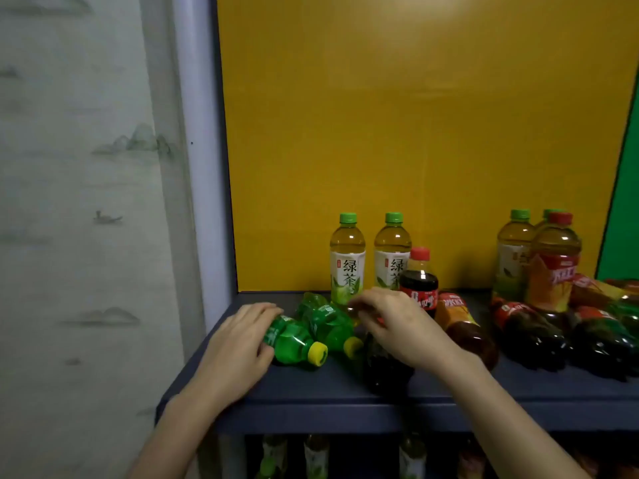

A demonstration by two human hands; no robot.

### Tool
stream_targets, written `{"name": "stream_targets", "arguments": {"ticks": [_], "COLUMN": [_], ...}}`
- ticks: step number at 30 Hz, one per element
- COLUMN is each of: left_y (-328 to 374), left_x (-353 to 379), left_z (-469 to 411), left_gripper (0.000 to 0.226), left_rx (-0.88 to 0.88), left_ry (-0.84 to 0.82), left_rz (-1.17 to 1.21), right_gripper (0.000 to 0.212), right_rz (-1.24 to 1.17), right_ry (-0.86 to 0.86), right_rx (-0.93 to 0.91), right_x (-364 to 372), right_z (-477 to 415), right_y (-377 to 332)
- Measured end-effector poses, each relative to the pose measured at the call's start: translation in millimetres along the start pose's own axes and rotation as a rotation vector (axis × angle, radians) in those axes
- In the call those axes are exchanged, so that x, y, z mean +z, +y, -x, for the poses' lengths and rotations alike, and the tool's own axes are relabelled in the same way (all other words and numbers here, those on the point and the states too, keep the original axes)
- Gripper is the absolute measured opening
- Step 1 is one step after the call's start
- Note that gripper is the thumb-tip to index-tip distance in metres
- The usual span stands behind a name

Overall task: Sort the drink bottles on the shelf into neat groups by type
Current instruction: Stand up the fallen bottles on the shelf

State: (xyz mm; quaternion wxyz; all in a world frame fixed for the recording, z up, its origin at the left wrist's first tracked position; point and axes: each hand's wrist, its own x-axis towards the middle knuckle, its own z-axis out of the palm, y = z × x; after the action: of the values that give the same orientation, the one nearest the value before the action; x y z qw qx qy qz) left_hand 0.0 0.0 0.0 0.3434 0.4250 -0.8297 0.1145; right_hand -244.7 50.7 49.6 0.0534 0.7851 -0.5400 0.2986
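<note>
Two green bottles (294,338) lie flat, yellow caps (318,354) pointing front-right.

green soda bottles (300,341) lying, tea bottles (347,259) upright

Dark blue shelf (311,385) carries two green soda bottles (294,337) lying flat (yellow caps frontward), upright green tea bottles (347,257) at back, cola bottles (532,333) lying right.

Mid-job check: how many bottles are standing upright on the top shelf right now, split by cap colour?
Green-capped bottles: 4 (one mostly hidden behind the others)
Red-capped bottles: 2
Total upright: 6
</note>
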Motion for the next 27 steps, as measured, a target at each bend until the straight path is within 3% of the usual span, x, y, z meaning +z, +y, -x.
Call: {"name": "stream_targets", "arguments": {"ticks": [5,8,14,24,27], "left_y": [-13.0,-20.1,-26.5,-49.1,-56.4], "left_x": [-0.5,6.7,16.8,18.2,16.8], "left_z": [-23.4,-31.7,-43.2,-33.0,-29.8], "left_gripper": [0.067,0.076,0.072,0.067,0.065], "left_rx": [0.085,0.128,0.192,0.156,0.131], "left_ry": [-0.331,-0.412,-0.408,-0.277,-0.231], "left_rz": [0.072,0.059,-0.026,0.122,0.182], "right_gripper": [0.037,0.052,0.072,0.051,0.064], "right_rz": [0.119,0.201,0.439,0.518,0.467], "right_ry": [-0.239,-0.390,-0.562,-0.536,-0.530], "right_rx": [-0.105,-0.183,-0.370,-0.668,-0.657], "right_x": [9.7,16.5,22.4,48.5,49.2], "right_z": [-45.3,-61.8,-81.9,-99.3,-102.3], "right_y": [25.0,31.2,22.6,18.5,22.0]}}
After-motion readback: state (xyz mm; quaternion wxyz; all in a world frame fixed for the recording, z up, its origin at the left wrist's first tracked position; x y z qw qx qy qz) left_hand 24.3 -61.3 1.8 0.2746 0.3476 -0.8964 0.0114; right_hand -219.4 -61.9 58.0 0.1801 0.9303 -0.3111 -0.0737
